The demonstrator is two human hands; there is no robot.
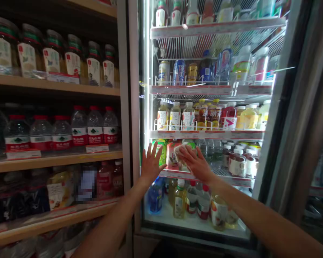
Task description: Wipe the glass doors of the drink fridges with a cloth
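I reach into an open drinks fridge. My left hand (150, 162) is spread open with its fingers up, in front of a green bottle (162, 150) at the left end of the fridge shelf (177, 174). My right hand (194, 161) lies over a white-labelled bottle (181, 150) beside a pink bottle (172, 154) on the same shelf, fingers curled onto it. Clear bottles (212, 150) and white-capped jars (235, 161) stand further right on that shelf.
The fridge door (298, 118) stands open at the right. Above are wire shelves with cans (179, 71) and tea bottles (174, 115); below stand more bottles (179, 199). At the left, wooden shelves (56, 159) carry water bottles (78, 126) and jars.
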